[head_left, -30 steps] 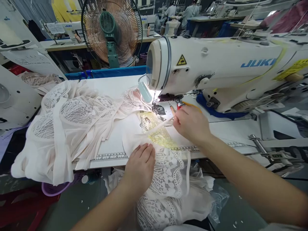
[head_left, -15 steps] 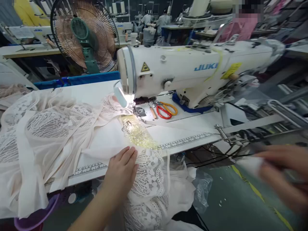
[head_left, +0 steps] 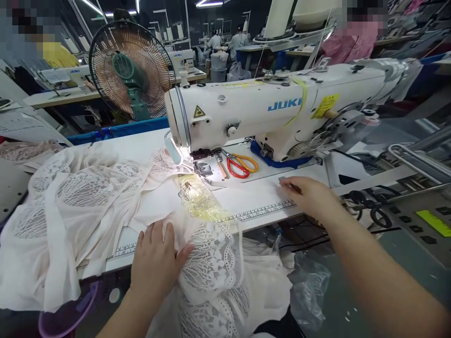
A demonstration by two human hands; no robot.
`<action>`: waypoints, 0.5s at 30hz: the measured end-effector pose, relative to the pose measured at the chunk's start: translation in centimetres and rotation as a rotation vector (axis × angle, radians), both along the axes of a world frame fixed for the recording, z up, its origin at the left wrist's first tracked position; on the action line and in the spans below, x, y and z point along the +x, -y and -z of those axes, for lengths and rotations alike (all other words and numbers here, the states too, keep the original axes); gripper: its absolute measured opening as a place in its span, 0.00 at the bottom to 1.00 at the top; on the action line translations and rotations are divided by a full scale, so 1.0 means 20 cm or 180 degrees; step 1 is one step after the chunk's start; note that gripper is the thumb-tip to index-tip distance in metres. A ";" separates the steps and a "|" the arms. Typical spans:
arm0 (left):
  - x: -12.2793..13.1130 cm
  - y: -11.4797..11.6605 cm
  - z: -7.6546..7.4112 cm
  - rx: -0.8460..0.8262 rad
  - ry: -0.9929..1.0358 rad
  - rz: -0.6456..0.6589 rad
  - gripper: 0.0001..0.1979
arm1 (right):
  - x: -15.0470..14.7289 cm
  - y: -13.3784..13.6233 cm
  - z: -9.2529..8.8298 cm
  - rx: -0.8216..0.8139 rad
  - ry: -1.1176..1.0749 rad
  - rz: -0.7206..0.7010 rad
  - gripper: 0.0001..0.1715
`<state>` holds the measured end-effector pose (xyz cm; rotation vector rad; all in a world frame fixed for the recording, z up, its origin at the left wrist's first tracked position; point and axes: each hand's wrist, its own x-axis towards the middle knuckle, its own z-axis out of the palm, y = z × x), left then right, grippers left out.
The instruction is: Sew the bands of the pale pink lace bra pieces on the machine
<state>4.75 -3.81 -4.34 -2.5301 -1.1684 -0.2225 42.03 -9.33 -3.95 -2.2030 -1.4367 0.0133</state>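
Note:
My left hand (head_left: pixel 155 256) lies on a pale lace garment (head_left: pixel 211 253) draped over the table's front edge. Its fingers are spread and the thumb is apart. My right hand (head_left: pixel 310 197) is over the white strip (head_left: pixel 253 188) on the tabletop, right of the needle. Its fingers are pinched together, with a small dark thing between them too unclear to name. Behind both hands stands a white sewing machine (head_left: pixel 246 103), lit at the needle. A shiny yellowish patch (head_left: pixel 197 197) covers the table before the needle.
More pale lace garments (head_left: pixel 81 192) are heaped at left. Scissors (head_left: pixel 241 164) with red and orange handles rest under the machine arm. A fan (head_left: pixel 130 70) stands behind, a purple basket (head_left: pixel 70 319) below. Clear plastic (head_left: pixel 310 286) hangs under the table. Other people are farther back.
My right hand has come left and up from the far right onto the table; the white piece at its fingers no longer shows. My left hand has shifted slightly left, its fingers spread wider.

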 end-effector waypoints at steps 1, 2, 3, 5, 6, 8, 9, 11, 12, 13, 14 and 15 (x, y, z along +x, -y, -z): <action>0.00 0.00 0.01 -0.0041 -0.0034 -0.0071 0.33 | 0.02 -0.07 0.01 -0.0035 -0.0062 0.0040 0.13; -0.01 0.00 0.02 -0.0092 -0.0057 -0.0117 0.34 | 0.04 -0.11 0.02 -0.0064 -0.0117 0.0086 0.13; -0.01 -0.01 0.03 -0.0162 -0.0083 -0.0130 0.34 | 0.05 -0.14 0.02 -0.0068 -0.0160 0.0138 0.13; -0.03 -0.04 0.04 -0.0325 -0.0132 -0.0028 0.35 | 0.05 -0.13 0.00 0.0019 -0.0195 0.0261 0.14; -0.03 -0.06 0.05 -0.0419 -0.0153 0.0077 0.36 | 0.02 -0.10 -0.01 0.0103 -0.0223 0.0308 0.14; -0.04 -0.11 0.04 -0.0648 -0.0210 0.0322 0.37 | -0.07 0.03 -0.03 0.0272 -0.0403 0.0269 0.15; -0.05 -0.13 0.03 -0.0790 -0.0256 0.0428 0.38 | -0.14 0.10 -0.04 0.0212 -0.0655 0.0082 0.16; -0.04 -0.18 0.00 -0.1102 -0.0360 0.0596 0.40 | -0.32 0.23 0.00 -0.0441 -0.1856 -0.0902 0.19; -0.04 -0.20 -0.01 -0.1247 -0.0404 0.0667 0.41 | -0.43 0.28 0.04 -0.1014 -0.2630 -0.1523 0.20; -0.04 -0.22 -0.02 -0.1365 -0.0435 0.0735 0.42 | -0.54 0.33 0.08 -0.1290 -0.3243 -0.1814 0.21; -0.03 -0.24 -0.03 -0.1450 -0.0451 0.0804 0.42 | -0.64 0.35 0.13 -0.1338 -0.3854 -0.2067 0.23; -0.03 -0.25 -0.04 -0.1495 -0.0449 0.0872 0.41 | -0.74 0.37 0.18 -0.1128 -0.4455 -0.2020 0.27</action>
